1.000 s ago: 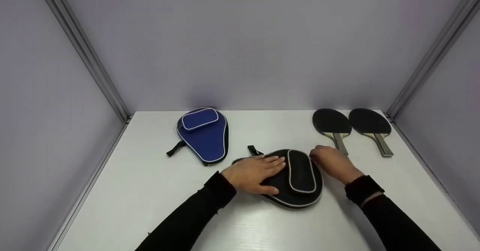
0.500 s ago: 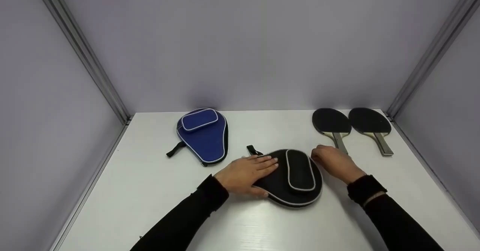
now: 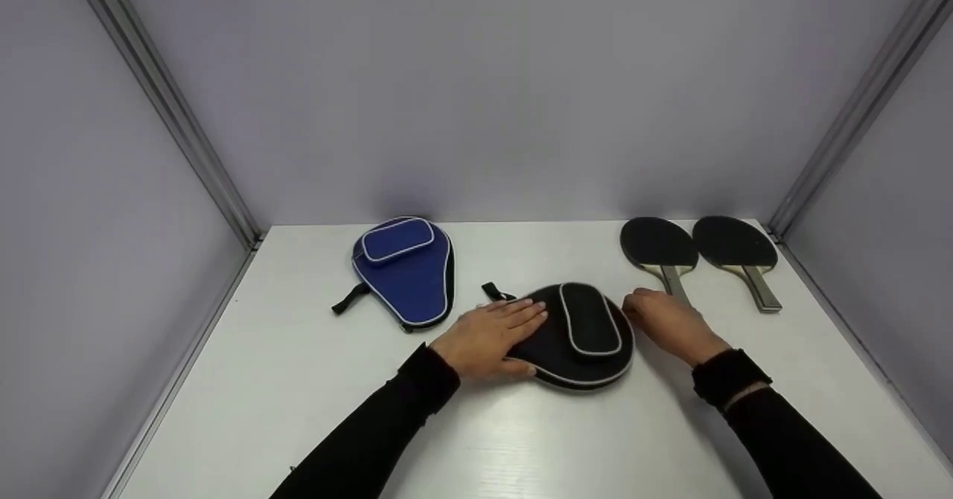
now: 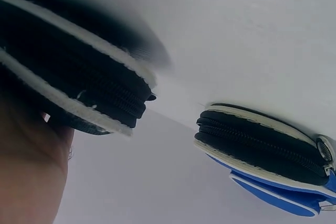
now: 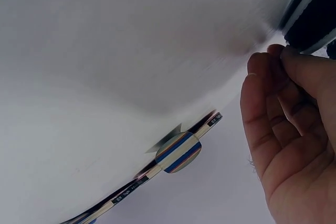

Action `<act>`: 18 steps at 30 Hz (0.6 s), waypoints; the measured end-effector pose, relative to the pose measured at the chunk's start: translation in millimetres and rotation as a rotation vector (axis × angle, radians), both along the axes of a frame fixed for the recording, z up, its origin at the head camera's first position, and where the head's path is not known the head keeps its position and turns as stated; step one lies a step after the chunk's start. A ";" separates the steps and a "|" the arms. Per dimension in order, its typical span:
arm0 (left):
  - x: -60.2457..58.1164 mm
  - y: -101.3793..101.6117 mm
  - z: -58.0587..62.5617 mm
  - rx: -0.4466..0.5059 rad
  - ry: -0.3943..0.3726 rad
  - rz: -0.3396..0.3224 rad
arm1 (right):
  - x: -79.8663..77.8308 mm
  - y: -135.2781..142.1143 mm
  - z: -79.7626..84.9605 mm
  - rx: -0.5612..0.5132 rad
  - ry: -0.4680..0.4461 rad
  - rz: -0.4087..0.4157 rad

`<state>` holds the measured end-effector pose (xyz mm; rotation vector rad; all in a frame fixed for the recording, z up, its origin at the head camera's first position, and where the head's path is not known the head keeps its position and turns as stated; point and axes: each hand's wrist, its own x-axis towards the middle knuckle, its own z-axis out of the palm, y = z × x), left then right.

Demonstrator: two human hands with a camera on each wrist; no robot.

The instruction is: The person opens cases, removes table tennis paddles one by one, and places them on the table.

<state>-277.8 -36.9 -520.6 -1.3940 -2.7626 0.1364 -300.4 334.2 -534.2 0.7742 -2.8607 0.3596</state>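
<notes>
A black table tennis paddle case (image 3: 547, 335) with white piping and a small raised pocket (image 3: 592, 319) lies on the white table. My left hand (image 3: 488, 339) lies flat over its narrow end, fingers straight, thumb along the near side. At the wide end, my right hand (image 3: 670, 324) pinches thumb and fingers together right at the case's zipped edge; the zipper pull between them is mostly hidden. In the right wrist view those fingertips (image 5: 278, 53) meet beside the case's edge (image 5: 312, 17). The left wrist view shows the zipper teeth (image 4: 113, 90) along the case's side.
A blue paddle case (image 3: 406, 279) with a black strap (image 3: 348, 298) lies at the back left. Two black paddles, a left one (image 3: 659, 242) and a right one (image 3: 735, 242), lie side by side at the back right. Grey walls (image 3: 476, 97) enclose the table.
My left hand has slid back from the middle of the black case towards its narrow end. The case has shifted slightly away and left. The right hand has barely moved, still pinching.
</notes>
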 end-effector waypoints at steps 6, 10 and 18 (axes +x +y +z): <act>-7.5 3.7 1.2 -0.003 -0.021 0.066 | 0.2 0.9 1.5 0.004 -0.008 -0.021; -12.1 6.1 2.7 0.004 -0.059 0.120 | 0.6 -0.2 2.5 0.011 0.001 -0.018; -22.4 11.3 4.4 0.008 -0.090 0.184 | 0.6 -1.6 3.2 0.011 0.020 -0.020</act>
